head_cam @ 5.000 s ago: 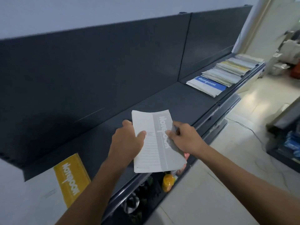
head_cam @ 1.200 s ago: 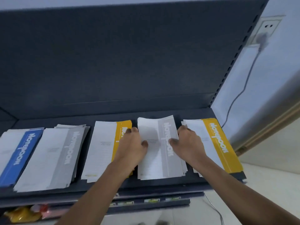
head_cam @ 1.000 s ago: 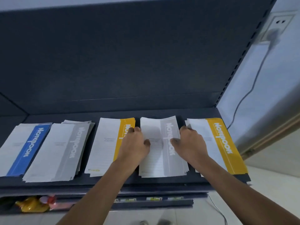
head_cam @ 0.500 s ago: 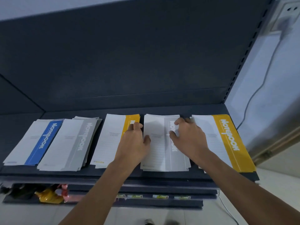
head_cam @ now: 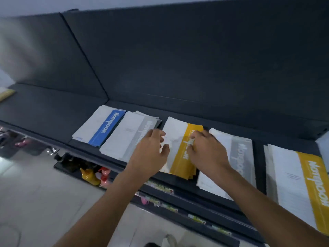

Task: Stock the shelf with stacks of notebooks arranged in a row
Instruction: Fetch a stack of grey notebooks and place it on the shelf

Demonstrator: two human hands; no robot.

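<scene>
- Your left hand (head_cam: 151, 154) and right hand (head_cam: 208, 155) are bare.
- Your left forearm (head_cam: 99, 207) and right forearm (head_cam: 267, 198) are bare too, all the way down to the lower edge of the view.
- Low between your arms sits a pale and dark shape (head_cam: 165, 242), perhaps a shoe; it is too blurred to tell.

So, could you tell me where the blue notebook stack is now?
In the head view, the blue stack lies on the shelf at the row's left end, beside a grey stack.
</scene>
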